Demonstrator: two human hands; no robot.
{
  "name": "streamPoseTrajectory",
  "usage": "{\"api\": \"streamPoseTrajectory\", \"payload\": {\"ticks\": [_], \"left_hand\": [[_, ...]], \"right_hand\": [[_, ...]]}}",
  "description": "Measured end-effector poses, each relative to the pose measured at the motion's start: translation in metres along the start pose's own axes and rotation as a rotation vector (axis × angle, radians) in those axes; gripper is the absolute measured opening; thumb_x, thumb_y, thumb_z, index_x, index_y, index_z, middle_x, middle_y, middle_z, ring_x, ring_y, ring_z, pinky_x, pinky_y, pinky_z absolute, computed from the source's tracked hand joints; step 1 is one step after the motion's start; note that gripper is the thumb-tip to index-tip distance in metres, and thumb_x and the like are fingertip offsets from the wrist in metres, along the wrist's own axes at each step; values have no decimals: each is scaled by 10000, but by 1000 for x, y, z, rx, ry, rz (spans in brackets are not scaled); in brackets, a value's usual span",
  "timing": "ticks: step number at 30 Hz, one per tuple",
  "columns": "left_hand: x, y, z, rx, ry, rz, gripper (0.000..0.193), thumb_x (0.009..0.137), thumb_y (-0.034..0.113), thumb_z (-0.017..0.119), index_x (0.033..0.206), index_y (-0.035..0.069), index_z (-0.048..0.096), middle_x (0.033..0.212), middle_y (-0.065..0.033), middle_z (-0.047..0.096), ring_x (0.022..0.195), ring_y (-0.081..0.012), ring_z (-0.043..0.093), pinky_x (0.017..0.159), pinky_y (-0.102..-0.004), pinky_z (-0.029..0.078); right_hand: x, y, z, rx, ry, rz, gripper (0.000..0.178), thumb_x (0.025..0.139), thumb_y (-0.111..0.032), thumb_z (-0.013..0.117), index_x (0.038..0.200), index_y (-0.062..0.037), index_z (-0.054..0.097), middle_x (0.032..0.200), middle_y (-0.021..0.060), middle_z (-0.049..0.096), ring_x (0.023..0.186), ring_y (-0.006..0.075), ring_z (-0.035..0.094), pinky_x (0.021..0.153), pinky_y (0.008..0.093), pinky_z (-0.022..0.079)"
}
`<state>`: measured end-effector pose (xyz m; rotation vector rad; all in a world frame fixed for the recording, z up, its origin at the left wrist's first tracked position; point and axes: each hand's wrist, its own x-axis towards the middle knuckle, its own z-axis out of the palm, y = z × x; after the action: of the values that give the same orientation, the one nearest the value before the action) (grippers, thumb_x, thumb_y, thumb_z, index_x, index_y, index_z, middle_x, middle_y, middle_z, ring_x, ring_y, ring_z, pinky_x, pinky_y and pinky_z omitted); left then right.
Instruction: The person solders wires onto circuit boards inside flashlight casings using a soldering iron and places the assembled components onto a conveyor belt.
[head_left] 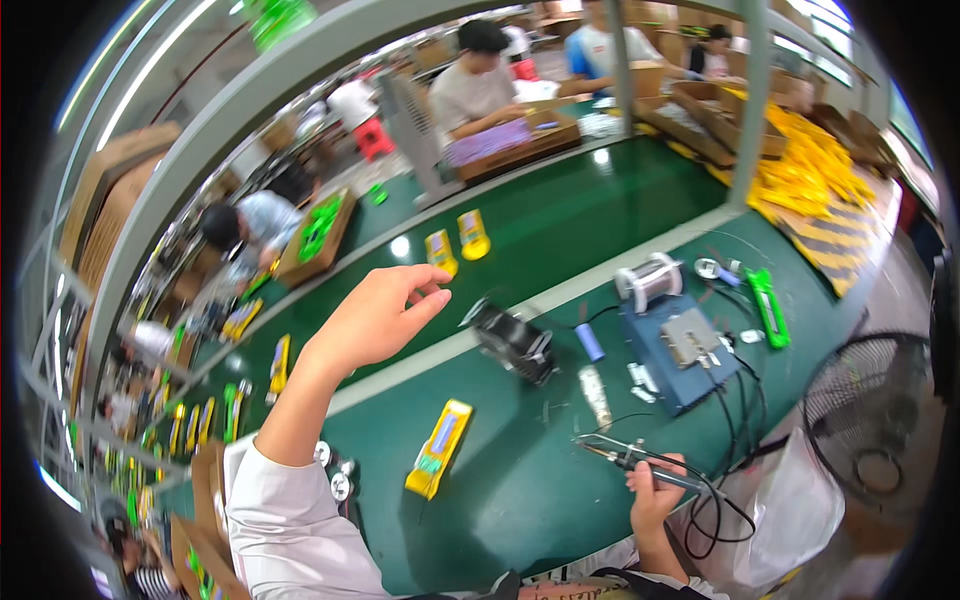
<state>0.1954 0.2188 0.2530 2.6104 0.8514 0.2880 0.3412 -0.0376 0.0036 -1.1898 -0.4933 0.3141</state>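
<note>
My right hand, low at the right, is wrapped round a soldering iron with a dark handle and a thin metal tip pointing left. Its black cable loops beside the wrist. Stretched over the conveyor's near edge, my left hand has its thumb and fingers apart with nothing visible between them. Just beyond its fingertips a yellow casing lies on the belt, a second yellow casing beside it. On the green bench between my arms rests another yellow casing with a blue cell and green parts inside.
A blue soldering station carries a solder spool. Left of it are a small black fan and a blue cell. A green casing lies right. Metal posts edge the green conveyor; people work beyond.
</note>
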Motion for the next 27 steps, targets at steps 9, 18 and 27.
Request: {"api": "streamPoseTrajectory", "payload": {"ticks": [9, 18, 27], "left_hand": [[-202, -39, 54, -9, 119, -460, 232, 804, 135, 513, 980, -13, 546, 854, -145, 589, 731, -231, 573, 661, -297, 455], [-299, -73, 129, 72, 685, -938, 195, 744, 80, 584, 905, -25, 552, 832, -153, 551, 718, -239, 560, 621, -299, 467], [-278, -100, 156, 148, 682, -1091, 155, 713, 59, 574, 854, 17, 528, 817, -163, 500, 753, -325, 511, 651, -387, 412]], "right_hand": [[-2, -22, 38, 45, -242, 120, 142, 773, -51, 518, 849, -24, 401, 711, 37, 445, 482, 78, 448, 420, 180, 378], [-23, -19, 68, -29, -341, 76, 113, 800, -111, 476, 857, -35, 416, 677, 26, 451, 499, 60, 417, 439, 164, 318], [-42, -19, 76, -29, -304, 14, 166, 770, -109, 496, 862, 2, 416, 687, 54, 460, 465, 80, 428, 415, 175, 350]]}}
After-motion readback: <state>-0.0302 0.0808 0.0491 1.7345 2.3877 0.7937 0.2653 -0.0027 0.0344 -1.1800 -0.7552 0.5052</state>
